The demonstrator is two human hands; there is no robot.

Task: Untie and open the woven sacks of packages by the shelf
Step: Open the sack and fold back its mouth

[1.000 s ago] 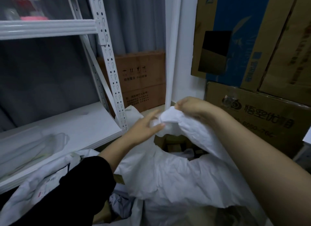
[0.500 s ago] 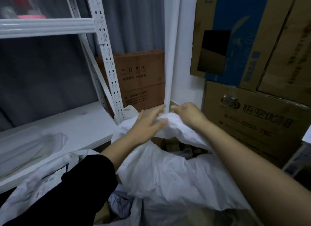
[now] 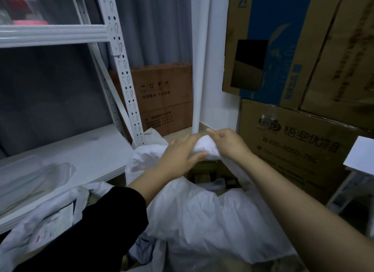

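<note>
Head camera looks down on a white woven sack (image 3: pixel 202 221) on the floor beside the white metal shelf (image 3: pixel 119 73), stacked cardboard boxes (image 3: pixel 293 142) at its right. Both hands meet at the bunched far edge of its mouth: the left hand (image 3: pixel 178 156) pinches the fabric between thumb and fingers, the right hand (image 3: pixel 228 144) seemingly clutches the same bunch, fingers partly hidden. Brown packages (image 3: pixel 204 175) show in the gap beneath.

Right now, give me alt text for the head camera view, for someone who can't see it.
Two bare hands, left hand and right hand, grip the bunched mouth of a white woven sack on the floor. A white metal shelf stands to the left, and stacked cardboard boxes to the right.
</note>
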